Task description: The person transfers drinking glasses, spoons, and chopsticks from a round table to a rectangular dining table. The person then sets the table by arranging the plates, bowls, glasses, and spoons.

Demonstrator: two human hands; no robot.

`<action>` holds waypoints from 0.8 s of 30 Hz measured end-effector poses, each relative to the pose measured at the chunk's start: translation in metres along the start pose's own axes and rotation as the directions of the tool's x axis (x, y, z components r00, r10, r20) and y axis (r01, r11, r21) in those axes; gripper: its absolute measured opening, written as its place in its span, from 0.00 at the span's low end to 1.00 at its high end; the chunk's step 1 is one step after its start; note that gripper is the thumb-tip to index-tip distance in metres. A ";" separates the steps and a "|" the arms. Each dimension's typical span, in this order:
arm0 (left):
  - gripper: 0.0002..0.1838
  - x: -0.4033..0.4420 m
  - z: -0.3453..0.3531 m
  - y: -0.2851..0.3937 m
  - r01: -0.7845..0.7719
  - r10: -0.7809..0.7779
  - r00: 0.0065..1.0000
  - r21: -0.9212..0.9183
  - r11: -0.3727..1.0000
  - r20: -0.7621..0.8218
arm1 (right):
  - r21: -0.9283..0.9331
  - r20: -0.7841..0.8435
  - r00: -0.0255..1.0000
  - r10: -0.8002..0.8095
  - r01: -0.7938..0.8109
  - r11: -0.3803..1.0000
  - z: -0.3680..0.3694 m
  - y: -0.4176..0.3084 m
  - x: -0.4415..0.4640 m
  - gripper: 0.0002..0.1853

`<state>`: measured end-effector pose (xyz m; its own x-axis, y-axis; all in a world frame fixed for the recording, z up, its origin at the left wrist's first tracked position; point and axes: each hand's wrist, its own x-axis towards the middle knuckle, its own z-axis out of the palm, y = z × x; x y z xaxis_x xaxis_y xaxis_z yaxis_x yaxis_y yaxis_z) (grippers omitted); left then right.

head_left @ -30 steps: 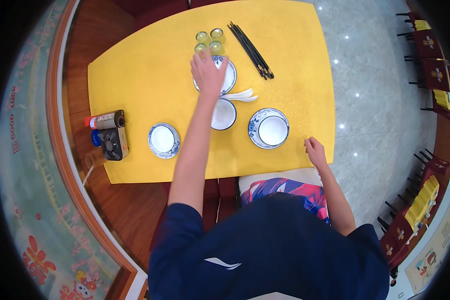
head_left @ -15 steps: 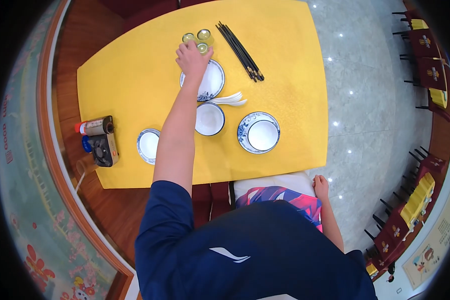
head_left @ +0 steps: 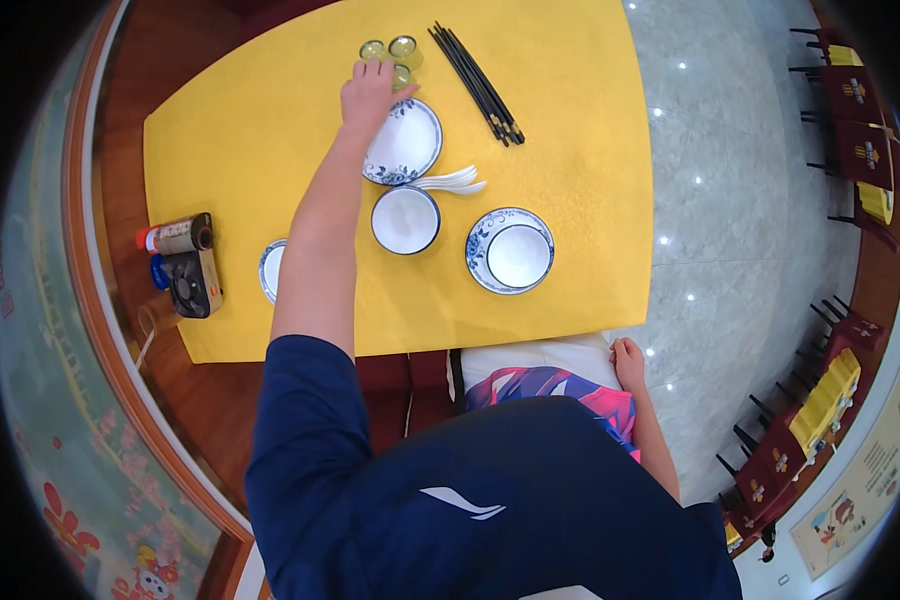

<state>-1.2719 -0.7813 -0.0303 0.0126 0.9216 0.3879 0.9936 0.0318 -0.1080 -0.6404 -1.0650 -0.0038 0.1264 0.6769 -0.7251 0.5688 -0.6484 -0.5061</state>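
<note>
My left hand [head_left: 368,95] reaches to the far side of the table, fingers bent and thumb stretched to the right. It is right up against the nearest of the small yellow-green drinking glasses [head_left: 402,76]; whatever lies under the palm is hidden. Two more glasses stand just beyond the fingertips. Below the hand is a blue-patterned white plate [head_left: 405,140], its left edge near my wrist. White spoons [head_left: 452,181] lie stacked between that plate and a blue-rimmed bowl [head_left: 406,220]. My right hand [head_left: 626,363] rests curled beside my thigh, with nothing visible in it.
Black chopsticks [head_left: 478,85] lie in a bundle to the right of the glasses. A bowl on a plate [head_left: 510,251] sits front right. My forearm partly covers another dish [head_left: 271,270]. A portable gas stove [head_left: 192,283] stands at the left edge of the yellow table [head_left: 580,190].
The view has shifted, so the table things sit slightly higher. My left hand has moved a little left relative to the glasses, which keep their places. My right hand stays beside my thigh.
</note>
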 end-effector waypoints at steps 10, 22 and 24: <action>0.29 -0.041 -0.143 0.028 0.425 -0.432 0.895 -0.500 0.755 0.107 | -0.377 0.005 0.883 -0.469 0.436 0.817 0.024 -0.137 -0.027 0.11; 0.19 -0.200 -0.235 0.199 0.821 -0.078 0.560 -0.565 -0.082 0.825 | -0.228 0.598 0.471 -0.649 0.876 0.425 0.106 -0.299 -0.065 0.32; 0.20 -0.207 -0.235 0.191 0.830 -0.036 0.557 -0.557 -0.001 0.830 | -0.173 0.689 0.566 -0.453 0.734 0.656 0.108 -0.302 -0.069 0.30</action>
<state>-1.0587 -1.0568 0.0840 -0.1216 0.8331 -0.5396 0.0722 0.5497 0.8323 -0.9085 -0.9534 0.1480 -0.7455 0.4371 -0.5032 0.6064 0.1316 -0.7842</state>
